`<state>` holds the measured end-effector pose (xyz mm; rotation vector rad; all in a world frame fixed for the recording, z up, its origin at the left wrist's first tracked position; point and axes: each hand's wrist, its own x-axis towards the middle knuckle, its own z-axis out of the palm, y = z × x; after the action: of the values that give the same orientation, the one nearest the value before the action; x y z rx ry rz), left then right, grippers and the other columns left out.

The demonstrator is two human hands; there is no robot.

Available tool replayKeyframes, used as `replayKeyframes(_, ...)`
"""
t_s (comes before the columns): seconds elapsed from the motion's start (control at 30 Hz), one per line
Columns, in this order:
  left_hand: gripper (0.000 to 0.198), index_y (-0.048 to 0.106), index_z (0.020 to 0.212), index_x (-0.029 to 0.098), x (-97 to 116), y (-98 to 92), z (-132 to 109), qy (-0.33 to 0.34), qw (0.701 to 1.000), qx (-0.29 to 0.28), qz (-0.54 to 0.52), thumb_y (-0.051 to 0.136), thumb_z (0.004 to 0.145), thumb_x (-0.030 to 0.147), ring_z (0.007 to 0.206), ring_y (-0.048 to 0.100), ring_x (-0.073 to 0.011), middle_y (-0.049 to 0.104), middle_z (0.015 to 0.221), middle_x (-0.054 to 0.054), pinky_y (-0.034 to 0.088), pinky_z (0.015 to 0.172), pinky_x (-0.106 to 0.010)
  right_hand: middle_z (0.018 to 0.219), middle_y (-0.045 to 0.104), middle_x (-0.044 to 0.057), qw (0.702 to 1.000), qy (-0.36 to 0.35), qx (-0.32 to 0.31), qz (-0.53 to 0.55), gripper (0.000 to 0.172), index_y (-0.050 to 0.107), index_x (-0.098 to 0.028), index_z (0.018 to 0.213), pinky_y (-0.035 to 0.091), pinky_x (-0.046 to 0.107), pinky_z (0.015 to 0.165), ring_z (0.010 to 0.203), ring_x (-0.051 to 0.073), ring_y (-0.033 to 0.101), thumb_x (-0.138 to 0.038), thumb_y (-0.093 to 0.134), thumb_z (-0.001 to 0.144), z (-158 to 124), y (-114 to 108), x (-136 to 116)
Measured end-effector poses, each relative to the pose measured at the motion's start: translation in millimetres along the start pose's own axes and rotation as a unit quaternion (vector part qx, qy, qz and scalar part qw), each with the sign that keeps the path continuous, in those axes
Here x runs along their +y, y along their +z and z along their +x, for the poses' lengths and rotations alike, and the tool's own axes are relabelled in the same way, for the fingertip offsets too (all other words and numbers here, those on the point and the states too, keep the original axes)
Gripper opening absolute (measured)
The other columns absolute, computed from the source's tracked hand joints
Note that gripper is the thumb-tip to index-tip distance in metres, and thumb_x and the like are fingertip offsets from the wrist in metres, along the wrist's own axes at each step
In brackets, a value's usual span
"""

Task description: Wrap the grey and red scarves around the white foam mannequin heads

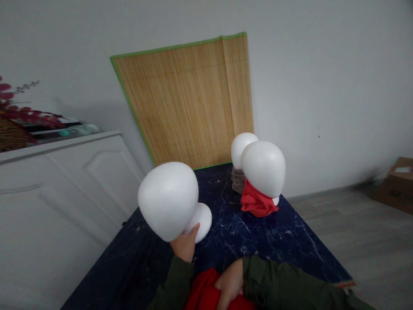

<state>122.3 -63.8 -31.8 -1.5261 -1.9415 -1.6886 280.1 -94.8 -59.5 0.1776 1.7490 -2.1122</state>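
A white foam mannequin head [169, 200] tilts over the left side of the dark table, its round base [204, 221] pointing right. My left hand [186, 244] is closed around its neck, thumb on top and the other fingers hidden beneath. At the near edge, my right hand [229, 282] grips a bunched red cloth [201, 292], with some of its fingers buried in the folds. Another foam head [264, 168] stands at the back right with a red cloth [256, 200] wrapped about its neck. Behind that one, a third foam head [241, 148] has a grey-brown cloth [238, 180] around its neck.
The blue marble-patterned table [226, 215] reaches back to a bamboo mat [190, 103] on the wall. Along the left runs a white cabinet [64, 189], topped by a wicker basket [13, 133] and reddish plant sprigs [32, 116]. A cardboard box [396, 185] sits on the floor at right.
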Motion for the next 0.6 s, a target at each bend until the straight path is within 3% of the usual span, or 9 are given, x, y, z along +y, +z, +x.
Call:
replayKeyframes(0.1, 0.061, 0.055, 0.110, 0.011, 5.5, -3.6, -7.2, 0.001, 1.000, 0.001, 0.023, 0.069, 0.057, 0.039, 0.120, 0.040, -0.0280, 0.056, 0.115, -0.014, 0.020, 0.107, -0.040, 0.048, 0.052, -0.006, 0.988, -0.007, -0.137, 0.075, 0.026, 0.054, -0.012, 0.059, 0.044, 0.018, 0.045, 0.042, 0.008, 0.050, -0.028, 0.074, 0.058, 1.3, 2.2, 1.5)
replayKeyframes(0.17, 0.061, 0.055, 0.109, 0.011, 8.9, -5.7, -9.1, 0.000, 0.999, 0.006, 0.034, 0.070, 0.057, 0.037, 0.118, 0.042, -0.0276, 0.058, 0.113, -0.014, 0.022, 0.107, -0.039, 0.048, 0.050, -0.007, 0.983, -0.023, -0.154, 0.095, 0.022, 0.055, -0.012, 0.067, 0.045, 0.019, 0.046, 0.042, 0.009, 0.050, -0.028, 0.071, 0.064, 2.1, 3.7, 3.4)
replayKeyframes(0.3, 0.065, 0.052, 0.112, 0.010, 7.0, -5.7, -11.5, -0.023, 0.997, 0.010, 0.073, 0.071, 0.055, 0.037, 0.115, 0.045, -0.0271, 0.058, 0.112, -0.014, 0.025, 0.105, -0.038, 0.050, 0.049, -0.007, 0.985, -0.026, -0.140, 0.096, 0.021, 0.057, -0.012, 0.080, 0.045, 0.018, 0.045, 0.043, 0.008, 0.049, -0.026, 0.068, 0.069, 0.9, 3.8, 8.5)
replayKeyframes(0.47, 0.065, 0.052, 0.111, 0.013, 0.5, -0.7, -9.8, -0.048, 0.991, -0.017, 0.123, 0.069, 0.055, 0.042, 0.122, 0.035, -0.0303, 0.052, 0.118, -0.015, 0.025, 0.104, -0.040, 0.051, 0.049, -0.007, 0.987, -0.026, -0.115, 0.108, 0.022, 0.057, -0.011, 0.081, 0.045, 0.018, 0.046, 0.044, 0.007, 0.050, -0.025, 0.069, 0.068, -5.6, 5.6, 8.5)
replayKeyframes(0.6, 0.083, 0.042, 0.120, 0.007, 9.1, -20.1, -23.4, -0.153, 0.981, -0.066, 0.100, 0.070, 0.050, 0.044, 0.122, 0.031, -0.0376, 0.045, 0.123, -0.022, 0.025, 0.101, -0.049, 0.048, 0.049, -0.007, 0.992, -0.039, -0.063, 0.104, 0.028, 0.057, -0.012, 0.077, 0.044, 0.018, 0.042, 0.041, 0.008, 0.047, -0.028, 0.074, 0.061, -12.6, 14.0, 6.4)
